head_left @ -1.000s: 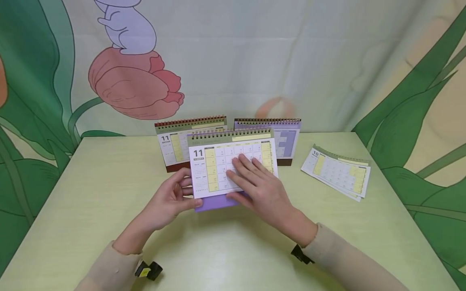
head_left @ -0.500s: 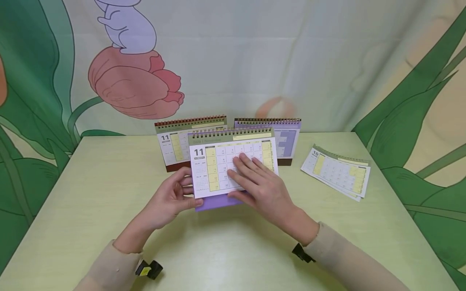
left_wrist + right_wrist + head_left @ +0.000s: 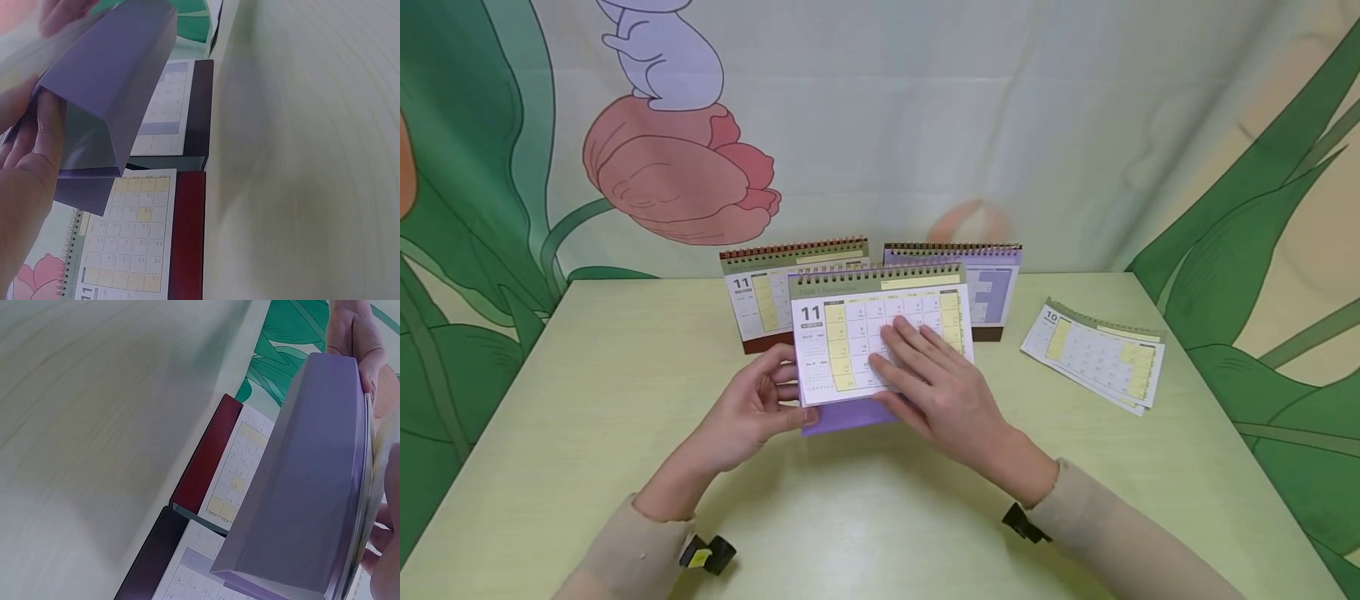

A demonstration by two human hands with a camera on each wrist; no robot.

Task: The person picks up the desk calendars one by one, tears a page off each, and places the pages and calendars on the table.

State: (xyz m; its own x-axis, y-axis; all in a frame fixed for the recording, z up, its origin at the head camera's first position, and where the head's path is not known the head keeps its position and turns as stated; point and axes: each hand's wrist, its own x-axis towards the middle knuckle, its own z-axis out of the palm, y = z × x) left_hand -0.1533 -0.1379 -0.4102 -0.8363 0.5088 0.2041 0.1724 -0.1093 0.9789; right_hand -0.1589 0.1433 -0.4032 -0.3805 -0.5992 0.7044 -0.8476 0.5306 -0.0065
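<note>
A desk calendar [image 3: 842,329] with a purple stand [image 3: 850,415] is held up above the table, its front page showing "11". My left hand [image 3: 748,417] grips its left side, thumb on the front of the purple stand and fingers behind. In the left wrist view, the left hand [image 3: 28,162] reaches around the folded purple stand [image 3: 115,69]. My right hand [image 3: 936,387] lies over the page with its fingers straight and its thumb at the page's lower edge. The right wrist view shows the stand's purple underside [image 3: 300,481] and part of the right hand [image 3: 389,550].
Two more calendars stand behind: one with a dark red base [image 3: 762,343] on the left, another with purple pages [image 3: 992,292] on the right. Loose calendar sheets [image 3: 1093,354] marked "10" lie at the right of the pale table [image 3: 625,375]. A printed curtain [image 3: 880,150] hangs behind.
The held calendar's page has shifted slightly up and to the right. My right thumb has moved a little against the lower page edge; the left hand keeps its grip.
</note>
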